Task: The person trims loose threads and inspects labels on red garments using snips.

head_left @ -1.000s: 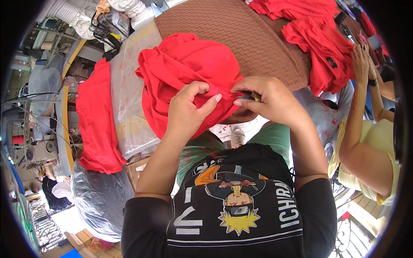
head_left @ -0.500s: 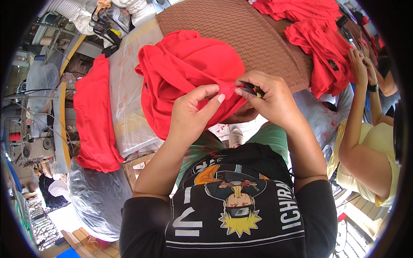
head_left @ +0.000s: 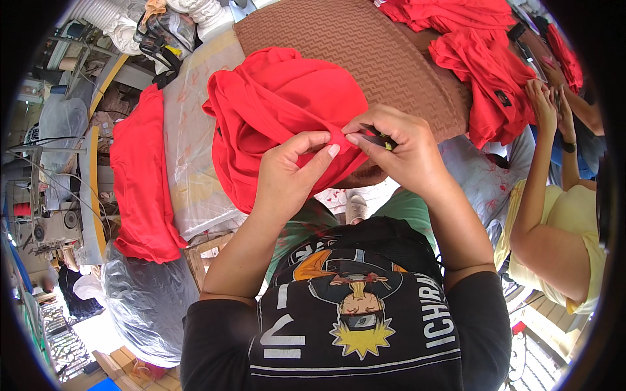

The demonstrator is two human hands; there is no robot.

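Note:
A bunched red garment (head_left: 300, 85) lies heaped before me, spilling over the table's near edge. My left hand (head_left: 290, 168) pinches its edge between thumb and forefinger. Close beside it, the thumb and forefinger of my right hand (head_left: 407, 146) meet at the same bit of cloth. Tucked inside my right hand is a pair of dark thread snips (head_left: 378, 135) with a yellow-green part; its blades point toward the fabric and the rest is hidden by my fingers.
A brown patterned cover (head_left: 339, 32) lies over the table. Another red garment (head_left: 140, 176) hangs at the left by plastic sheeting (head_left: 195, 130). More red garments (head_left: 479, 85) lie at the right, near a co-worker's raised hands (head_left: 544, 107). A sewing machine (head_left: 62, 225) stands far left.
My right hand has moved slightly left, closer to my left fingertips, and the snips' blades show less. At the right, the co-worker's hands have shifted a little.

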